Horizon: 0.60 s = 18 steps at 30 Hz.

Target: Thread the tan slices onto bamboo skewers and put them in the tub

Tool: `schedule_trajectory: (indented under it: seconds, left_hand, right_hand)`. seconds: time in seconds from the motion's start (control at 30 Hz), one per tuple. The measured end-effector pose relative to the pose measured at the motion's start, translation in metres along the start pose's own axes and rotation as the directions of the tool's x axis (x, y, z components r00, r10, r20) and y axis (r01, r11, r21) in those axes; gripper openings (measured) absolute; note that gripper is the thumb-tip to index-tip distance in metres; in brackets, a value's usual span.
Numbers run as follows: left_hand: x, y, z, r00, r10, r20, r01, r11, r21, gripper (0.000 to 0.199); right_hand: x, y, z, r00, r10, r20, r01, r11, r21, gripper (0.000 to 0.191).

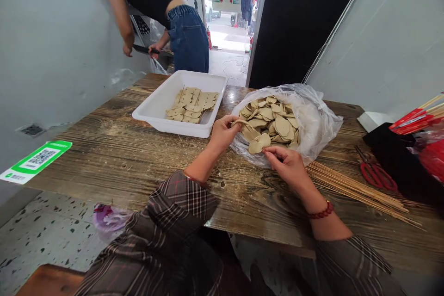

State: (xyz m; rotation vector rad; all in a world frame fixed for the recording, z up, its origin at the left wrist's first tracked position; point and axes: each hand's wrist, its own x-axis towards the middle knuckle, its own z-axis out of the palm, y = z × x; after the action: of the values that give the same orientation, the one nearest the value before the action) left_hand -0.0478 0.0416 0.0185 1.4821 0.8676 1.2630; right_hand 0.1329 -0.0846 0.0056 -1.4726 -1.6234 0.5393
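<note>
My left hand (225, 133) pinches the upper end of some flat beige slices (259, 143) at the near left edge of a clear plastic bag (317, 122). With fingers closed at the lower right edge of these slices, my right hand (286, 164) holds what looks like a thin skewer tip, mostly hidden. The open bag contains a heap of similar oval slices (283, 127). To its left, a white tray (152, 118) holds slices threaded on skewers (192, 104). A bundle of bare wooden skewers (360, 189) lies right of my right hand.
Red-handled scissors (378, 175) and a black box (398, 162) with red packets are on the right. A green-edged QR card (38, 161) lies at the table's left corner. Another person (189, 32) bends beyond the table, beside the doorway.
</note>
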Motion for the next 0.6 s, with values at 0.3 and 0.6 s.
schedule_trajectory:
  seconds: [0.3, 0.6]
  left_hand:
    - [-0.007, -0.004, 0.005, 0.998, -0.028, 0.050, 0.029, 0.999, -0.020, 0.016]
    - [-0.007, 0.003, 0.004, 0.976, -0.215, 0.044, 0.219, 0.945, -0.244, 0.018]
  right_hand:
    - [-0.002, 0.012, 0.003, 1.000, 0.015, -0.002, -0.015, 0.999, -0.032, 0.032]
    - [-0.002, 0.004, 0.002, 0.998, -0.027, -0.058, 0.025, 0.999, -0.028, 0.029]
